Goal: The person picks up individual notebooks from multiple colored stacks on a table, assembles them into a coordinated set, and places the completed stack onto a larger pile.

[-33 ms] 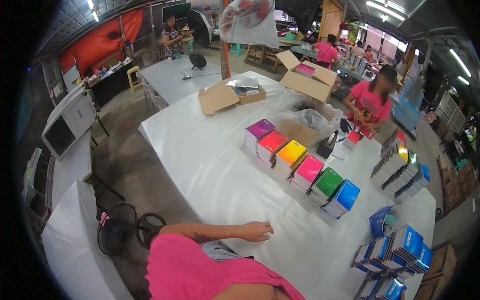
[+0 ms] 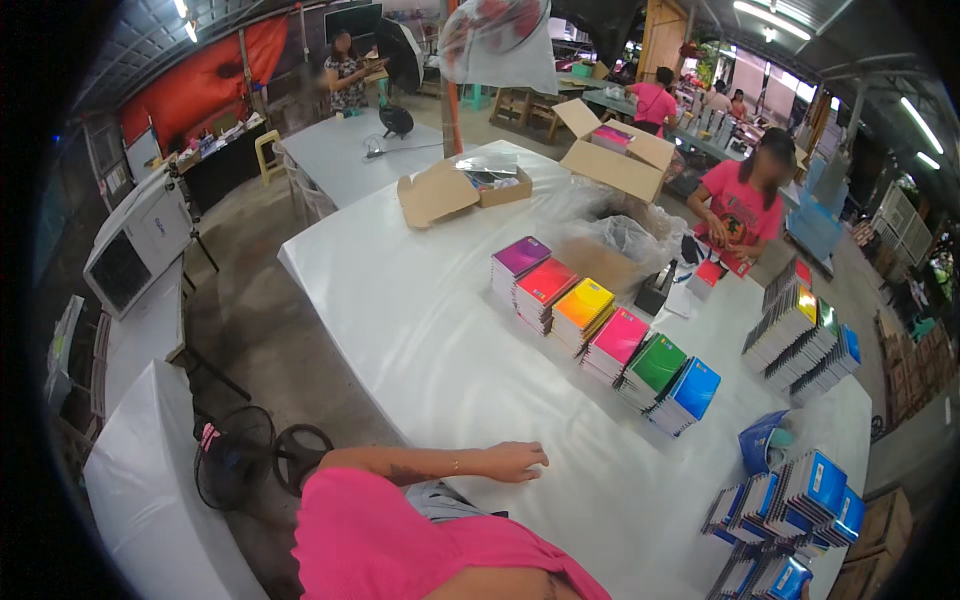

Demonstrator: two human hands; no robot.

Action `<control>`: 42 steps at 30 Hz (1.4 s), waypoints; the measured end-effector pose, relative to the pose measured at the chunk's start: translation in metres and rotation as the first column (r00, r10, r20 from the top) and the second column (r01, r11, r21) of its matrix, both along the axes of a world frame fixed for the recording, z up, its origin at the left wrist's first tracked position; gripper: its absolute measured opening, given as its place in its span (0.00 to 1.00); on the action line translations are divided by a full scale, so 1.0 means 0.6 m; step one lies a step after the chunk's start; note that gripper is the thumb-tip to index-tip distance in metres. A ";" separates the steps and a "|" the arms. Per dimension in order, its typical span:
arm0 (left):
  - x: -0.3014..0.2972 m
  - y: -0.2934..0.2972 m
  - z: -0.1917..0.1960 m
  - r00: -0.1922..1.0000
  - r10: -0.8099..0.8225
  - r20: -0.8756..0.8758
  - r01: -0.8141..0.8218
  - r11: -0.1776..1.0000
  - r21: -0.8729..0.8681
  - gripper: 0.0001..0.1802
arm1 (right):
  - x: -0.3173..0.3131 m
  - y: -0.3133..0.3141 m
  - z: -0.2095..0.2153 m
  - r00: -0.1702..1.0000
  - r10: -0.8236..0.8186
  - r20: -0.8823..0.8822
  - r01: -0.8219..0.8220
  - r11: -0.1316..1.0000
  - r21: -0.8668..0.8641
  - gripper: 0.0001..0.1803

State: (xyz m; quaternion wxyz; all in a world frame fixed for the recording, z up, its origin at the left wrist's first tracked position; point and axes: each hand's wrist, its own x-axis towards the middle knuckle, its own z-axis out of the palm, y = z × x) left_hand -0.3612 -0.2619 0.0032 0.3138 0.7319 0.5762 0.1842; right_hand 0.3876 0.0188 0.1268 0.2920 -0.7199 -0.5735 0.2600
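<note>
My left hand (image 2: 516,462) rests on the white-covered table (image 2: 390,300) near its front edge. Its fingers are curled in, and nothing shows in them. Ahead and to the right of it runs a row of spiral notebook stacks: purple (image 2: 521,256), red (image 2: 547,283), yellow (image 2: 583,304), pink (image 2: 620,335), green (image 2: 655,364) and blue (image 2: 692,388). More blue notebooks (image 2: 822,484) are piled at the lower right. My right upper arm leaves the picture at the lower edge, and my right hand is out of sight.
Across the table a person in pink (image 2: 742,205) handles red notebooks beside a tape dispenser (image 2: 656,290). Cardboard boxes (image 2: 622,167) and clear plastic (image 2: 628,238) lie at the far side. More notebook stacks (image 2: 786,325) stand right. A black fan (image 2: 235,455) is at left.
</note>
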 end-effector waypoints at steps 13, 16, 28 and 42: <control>0.001 0.036 -0.022 0.995 -0.077 0.068 0.069 0.992 0.101 0.22 | 0.129 -0.226 -0.009 0.922 -0.382 0.055 0.286 0.771 0.568 0.25; -0.020 0.028 0.030 0.995 0.071 -0.072 -0.051 0.968 0.246 0.25 | -0.078 -0.266 0.066 0.810 -0.442 -0.385 0.563 0.405 0.721 0.23; 0.121 0.406 0.129 0.838 0.354 -0.415 0.059 0.697 0.714 0.29 | -0.782 -0.034 -0.094 0.858 0.202 0.473 -0.481 0.638 0.601 0.24; -0.038 0.153 0.228 0.983 0.129 -0.134 -0.109 0.984 0.142 0.25 | -0.896 -0.424 -0.235 0.698 0.703 0.138 -0.687 0.602 0.408 0.16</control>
